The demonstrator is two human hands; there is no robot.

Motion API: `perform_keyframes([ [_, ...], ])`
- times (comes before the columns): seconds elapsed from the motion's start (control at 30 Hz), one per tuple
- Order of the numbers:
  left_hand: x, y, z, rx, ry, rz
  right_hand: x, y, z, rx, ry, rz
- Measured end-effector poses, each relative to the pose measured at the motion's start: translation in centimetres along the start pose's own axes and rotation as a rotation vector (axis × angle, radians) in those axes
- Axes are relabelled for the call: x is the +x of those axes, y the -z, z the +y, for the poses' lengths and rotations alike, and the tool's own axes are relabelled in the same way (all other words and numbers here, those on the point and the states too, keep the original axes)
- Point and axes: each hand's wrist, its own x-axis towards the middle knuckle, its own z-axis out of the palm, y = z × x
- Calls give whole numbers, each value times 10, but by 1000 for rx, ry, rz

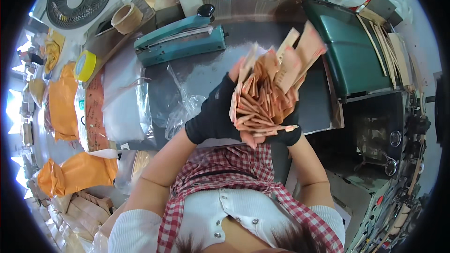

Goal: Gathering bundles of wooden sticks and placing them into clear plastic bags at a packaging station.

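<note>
We find the bundle of brown paper pieces (262, 100) held up in front of the apron (225, 166), over the dark bench (311, 112), its loose ends fanned and pointing many ways. Several longer strips rise at its upper right, their tips reaching towards the dark green casing (361, 51).

The left hand (211, 112), in a black glove that leaves the fingertips bare, grips the left side of the bundle; its fingers are bent around the paper, with bare tips showing at the upper left. The right hand (290, 133), likewise gloved, is against the bundle's lower right. Its fingers are mostly hidden by the paper, so we cannot tell whether they are spread or pressed together.

As to edges, the bench's right edge runs beside the right hand, with a dark recess beyond it. The near edge passes just in front of the apron. Beyond the bundle, to its left, sits the teal sealer (180, 47); a band of bench surface shows between the two. Left of the left hand we note crumpled clear plastic (185, 112), then a stack of clear bags (122, 105).
</note>
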Motion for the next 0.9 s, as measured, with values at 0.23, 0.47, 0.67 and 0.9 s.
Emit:
perform_keyframes([
  [0.23,-6,-30,0,-128,52,292,28,19,11,900,-235,19],
  [0.47,0,-26,-15,-560,-20,146,18,8,-15,785,58,32],
  [0.67,24,-21,-45,166,171,50,47,27,-20,-820,600,-11],
  [0.9,155,-34,-75,-653,601,-6,86,40,-90,-503,488,365],
])
